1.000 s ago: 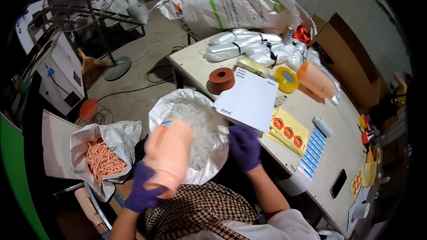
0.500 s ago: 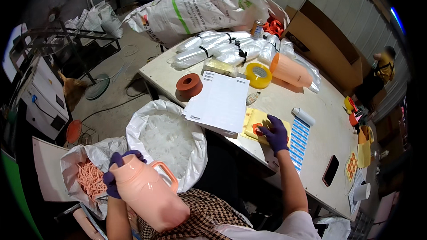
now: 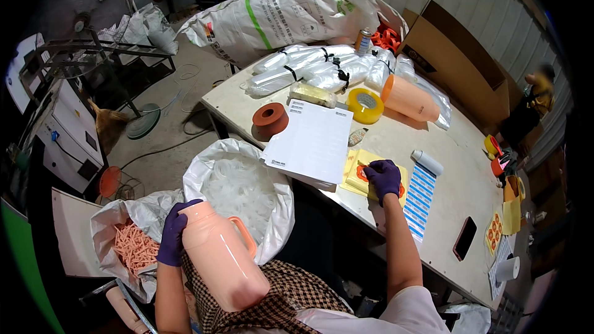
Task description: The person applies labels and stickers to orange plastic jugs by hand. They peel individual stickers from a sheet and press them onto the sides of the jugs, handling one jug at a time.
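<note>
I see left hand (image 3: 172, 235) low at near left, gloved fingers wrapped round neck of pink jug (image 3: 219, 260), gripping firm. Jug tilted, base toward me, resting over my checked lap, handle facing right. Right hand (image 3: 382, 177) stretched far across bench (image 3: 458, 204), arm nearly straight, palm down, fingers curled loosely on yellow sticker sheet (image 3: 359, 176), pressing orange sticker. White paper stack (image 3: 312, 142) just left of it, blue label strip (image 3: 421, 195) just right. Open white sack (image 3: 238, 188) between both arms.
</note>
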